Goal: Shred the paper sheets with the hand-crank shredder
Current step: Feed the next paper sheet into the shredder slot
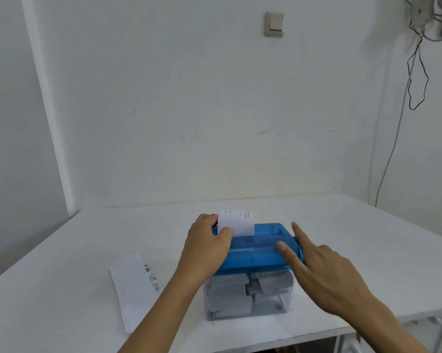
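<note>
Feeding a white paper sheet (236, 222) into the blue plastic shredder (255, 253) at lower middle, the left hand (207, 243) pinches it; the flat right hand (319, 268) likely cranks next.

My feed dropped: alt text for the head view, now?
Left hand grips the left end of the blue shredder, thumb against a paper sheet standing in its slot; the open right hand touches the right end. The clear bin holds paper pieces; another sheet lies on the table, left of it.

Left hand (207, 247) pinches paper (237, 224) in shredder (258, 253) — right hand (316, 266) splayed.
</note>
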The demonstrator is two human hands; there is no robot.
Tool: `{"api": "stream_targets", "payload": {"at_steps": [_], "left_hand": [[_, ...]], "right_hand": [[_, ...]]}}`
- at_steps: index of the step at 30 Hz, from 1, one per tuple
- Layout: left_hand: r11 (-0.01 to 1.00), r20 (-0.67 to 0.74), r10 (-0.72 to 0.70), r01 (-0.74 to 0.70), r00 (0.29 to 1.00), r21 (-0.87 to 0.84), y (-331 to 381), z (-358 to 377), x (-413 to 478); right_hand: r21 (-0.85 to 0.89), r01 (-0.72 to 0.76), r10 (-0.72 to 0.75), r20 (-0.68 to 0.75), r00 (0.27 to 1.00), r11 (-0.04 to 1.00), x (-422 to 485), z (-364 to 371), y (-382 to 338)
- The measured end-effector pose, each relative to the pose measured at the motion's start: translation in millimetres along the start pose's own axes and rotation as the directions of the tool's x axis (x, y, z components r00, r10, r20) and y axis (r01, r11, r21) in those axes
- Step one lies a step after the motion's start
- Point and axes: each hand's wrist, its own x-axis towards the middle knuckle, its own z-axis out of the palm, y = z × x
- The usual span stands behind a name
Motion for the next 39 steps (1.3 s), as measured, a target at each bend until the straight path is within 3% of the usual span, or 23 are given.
{"api": "stream_targets", "payload": {"at_steps": [2,4,6,8,10,12,15,17,19,20,22,23,25,28,33,36,39], "left_hand": [[0.998,-0.035,-0.006,0.008,0.999,0.065,-2.6,3.8,-1.6],[0.995,-0.027,-0.003,0.006,1.0,0.1,-4.4,3.3,-3.1],[0.995,-0.005,0.003,-0.003,1.0,0.105,-1.7,1.0,-3.7],[0.995,0.001,0.023,-0.023,1.0,0.101,1.7,-2.2,-4.4],[0.995,0.019,0.039,-0.04,0.999,0.095,4.8,-5.1,-5.3],[0.996,0.04,0.023,-0.026,0.999,0.084,9.2,-7.5,-6.3],[0.998,0.048,0.043,-0.045,0.998,0.049,10.4,-6.8,-6.8],[0.998,0.041,0.053,-0.055,0.998,0.034,8.3,-6.3,-6.5],[0.998,0.045,0.04,-0.042,0.998,0.042,7.0,-5.2,-6.1],[0.998,0.052,0.033,-0.035,0.998,0.048,6.6,-5.4,-5.4],[0.998,0.067,0.018,-0.022,0.998,0.062,6.0,-5.0,-4.8],[0.997,0.069,0.01,-0.015,0.998,0.08,6.0,-5.1,-4.3],[0.995,0.066,0.0,-0.007,0.998,0.102,5.2,-4.6,-3.8],[0.995,0.061,0.008,-0.014,0.998,0.101,6.3,-4.3,-3.9],[0.995,0.072,0.02,-0.027,0.997,0.094,10.4,-5.4,-5.3],[0.997,0.098,0.025,-0.032,0.995,0.075,11.4,-6.0,-6.4],[0.997,0.11,0.053,-0.059,0.993,0.055,12.5,-9.0,-5.3]], "right_hand": [[-0.241,0.086,-0.081,0.034,0.996,0.967,7.3,-18.3,-6.3],[-0.341,0.112,-0.075,0.121,0.99,0.933,21.4,-32.3,-12.6],[-0.337,0.052,0.037,0.254,0.966,0.94,40.7,-46.6,-15.6],[-0.22,-0.079,0.167,0.419,0.893,0.972,59.7,-64.8,-25.3],[-0.158,-0.126,0.193,0.536,0.822,0.979,78.2,-80.7,-35.6],[-0.117,-0.132,0.175,0.556,0.812,0.984,96.3,-90.9,-40.0],[-0.016,-0.126,0.12,0.433,0.893,0.992,124.4,-74.9,-30.3],[0.053,-0.073,0.064,0.153,0.986,0.996,141.4,-49.1,-18.4],[0.222,-0.034,0.058,-0.105,0.993,0.975,151.1,-13.4,-6.0],[0.383,-0.035,0.09,-0.124,0.988,0.923,148.8,5.3,-1.3],[0.627,-0.072,0.091,0.002,0.996,0.776,137.0,39.6,9.4],[0.673,-0.076,0.062,0.045,0.997,0.736,129.4,53.0,16.2],[0.715,-0.058,0.093,-0.009,0.996,0.697,108.3,64.1,28.5],[0.688,-0.041,0.176,-0.127,0.976,0.724,59.7,63.9,30.2],[0.623,-0.04,0.145,-0.119,0.982,0.781,-11.9,47.3,28.1],[0.456,0.122,-0.044,-0.178,0.983,0.882,-22.5,11.2,32.3],[0.208,0.288,-0.228,-0.269,0.936,0.935,-9.1,-19.1,34.5]]}}
